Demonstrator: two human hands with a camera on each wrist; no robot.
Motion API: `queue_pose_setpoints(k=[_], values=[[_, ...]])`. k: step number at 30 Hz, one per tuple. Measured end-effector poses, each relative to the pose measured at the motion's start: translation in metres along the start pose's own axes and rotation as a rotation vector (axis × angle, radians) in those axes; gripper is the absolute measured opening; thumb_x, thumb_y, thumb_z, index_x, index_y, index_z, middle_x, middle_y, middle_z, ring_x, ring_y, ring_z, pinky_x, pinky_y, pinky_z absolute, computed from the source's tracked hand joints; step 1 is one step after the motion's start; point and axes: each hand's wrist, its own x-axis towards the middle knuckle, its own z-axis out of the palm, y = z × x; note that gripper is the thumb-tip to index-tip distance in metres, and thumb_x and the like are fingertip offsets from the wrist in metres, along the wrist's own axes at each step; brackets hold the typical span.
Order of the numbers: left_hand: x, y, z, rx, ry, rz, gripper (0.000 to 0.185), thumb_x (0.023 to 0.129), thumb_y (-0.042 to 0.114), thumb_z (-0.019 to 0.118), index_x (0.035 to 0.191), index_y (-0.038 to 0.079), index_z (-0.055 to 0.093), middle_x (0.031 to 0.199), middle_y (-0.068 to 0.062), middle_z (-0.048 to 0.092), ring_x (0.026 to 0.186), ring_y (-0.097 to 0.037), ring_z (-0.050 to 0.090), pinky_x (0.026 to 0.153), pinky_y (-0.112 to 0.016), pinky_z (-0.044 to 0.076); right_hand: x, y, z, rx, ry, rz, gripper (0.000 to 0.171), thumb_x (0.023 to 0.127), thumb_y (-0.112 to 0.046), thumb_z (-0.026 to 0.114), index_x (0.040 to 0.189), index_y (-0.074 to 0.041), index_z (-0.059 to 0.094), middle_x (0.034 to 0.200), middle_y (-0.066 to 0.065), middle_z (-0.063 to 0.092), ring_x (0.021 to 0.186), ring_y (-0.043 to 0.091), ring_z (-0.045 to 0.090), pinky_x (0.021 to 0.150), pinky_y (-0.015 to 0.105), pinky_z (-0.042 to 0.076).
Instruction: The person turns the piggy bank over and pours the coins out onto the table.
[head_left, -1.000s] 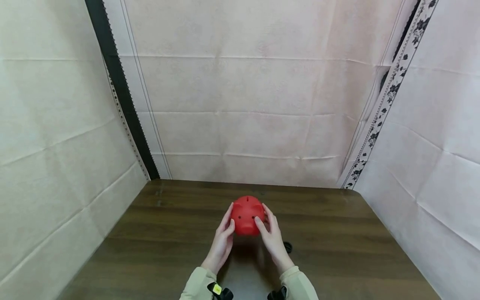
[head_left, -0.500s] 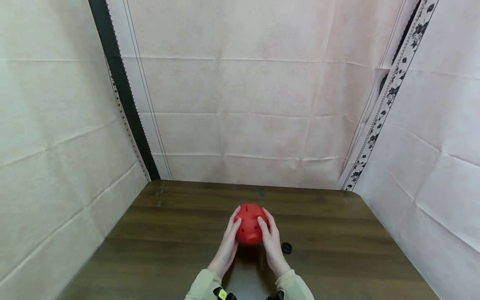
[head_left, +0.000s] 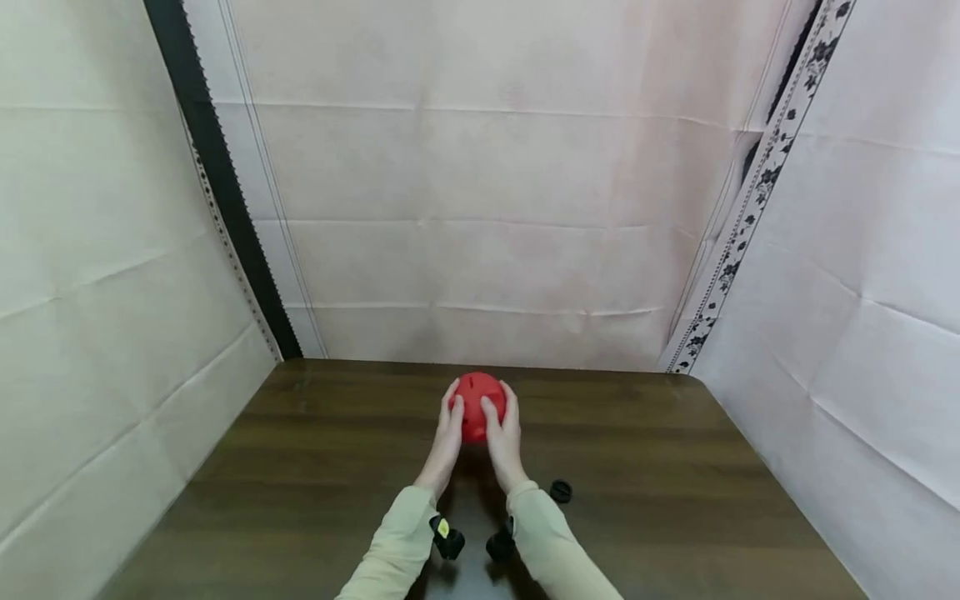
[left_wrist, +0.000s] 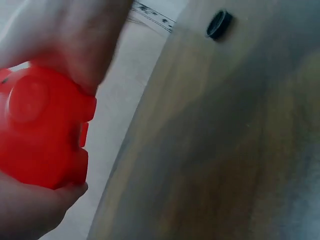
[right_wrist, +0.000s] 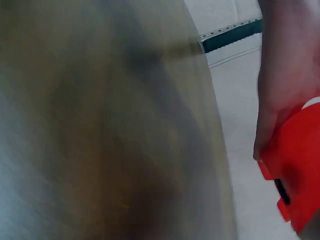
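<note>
Red piggy bank [head_left: 474, 425], slot on top, held raised over desk [head_left: 637, 450], at 6 o'clock from centre of head view. Left hand [head_left: 442, 437] grips its 9 o'clock side, right hand [head_left: 506, 437] its 3 o'clock side; fingers of both curled round it, thumbs toward near face. Black round cap [head_left: 560, 492] on desk, at 4 o'clock from bank, apart from it, near right sleeve [head_left: 558, 542]. Pale cloth [head_left: 465, 183] at 12 o'clock, behind desk; floral border [head_left: 729, 268] at 2 o'clock.
</note>
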Motion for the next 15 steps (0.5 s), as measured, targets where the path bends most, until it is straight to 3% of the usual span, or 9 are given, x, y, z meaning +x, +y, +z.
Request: queue_pose_setpoints(k=[5, 7, 10, 13, 15], values=[[0.006, -0.017, -0.005, 0.096, 0.057, -0.036, 0.061, 0.098, 0.058, 0.038, 0.152, 0.034, 0.023, 0.159, -0.01, 0.016, 0.142, -0.041, 0.023, 0.109, -0.07, 0.024, -0.001, 0.01, 0.004, 0.038, -0.034, 0.09, 0.068, 0.093, -0.042, 0.06, 0.149, -0.021, 0.026, 0.15, 0.012, 0.038, 0.132, 0.035, 0.041, 0.108, 0.057, 0.04], [0.003, -0.01, -0.003, 0.103, 0.05, -0.045, 0.058, 0.099, 0.054, 0.04, 0.152, 0.035, 0.026, 0.159, -0.012, 0.014, 0.142, -0.042, 0.023, 0.11, -0.07, 0.025, -0.005, 0.002, 0.001, 0.055, -0.048, 0.103, 0.069, 0.094, -0.039, 0.06, 0.149, -0.017, 0.025, 0.149, 0.015, 0.038, 0.132, 0.036, 0.041, 0.108, 0.056, 0.04], [-0.008, 0.013, 0.0, 0.099, 0.017, -0.039, 0.055, 0.101, 0.046, 0.041, 0.152, 0.033, 0.026, 0.16, -0.012, 0.009, 0.143, -0.043, 0.021, 0.11, -0.07, 0.024, -0.013, -0.022, -0.004, 0.064, -0.064, 0.099, 0.066, 0.096, -0.034, 0.059, 0.149, -0.015, 0.025, 0.149, 0.016, 0.038, 0.132, 0.035, 0.042, 0.108, 0.054, 0.041], [-0.016, 0.044, 0.003, 0.078, -0.013, 0.074, 0.053, 0.102, 0.037, 0.044, 0.152, 0.029, 0.027, 0.161, -0.01, 0.006, 0.145, -0.041, 0.02, 0.111, -0.067, 0.026, -0.016, -0.05, -0.005, 0.072, -0.046, -0.033, 0.063, 0.096, -0.03, 0.058, 0.148, -0.014, 0.026, 0.147, 0.013, 0.04, 0.129, 0.031, 0.044, 0.104, 0.048, 0.046], [-0.014, 0.055, 0.007, 0.107, -0.017, 0.269, 0.054, 0.102, 0.036, 0.044, 0.152, 0.025, 0.028, 0.161, -0.013, 0.006, 0.143, -0.041, 0.023, 0.109, -0.064, 0.034, -0.014, -0.063, -0.005, 0.09, -0.005, -0.196, 0.063, 0.095, -0.029, 0.059, 0.147, -0.014, 0.028, 0.145, 0.011, 0.041, 0.126, 0.028, 0.046, 0.099, 0.042, 0.051]])
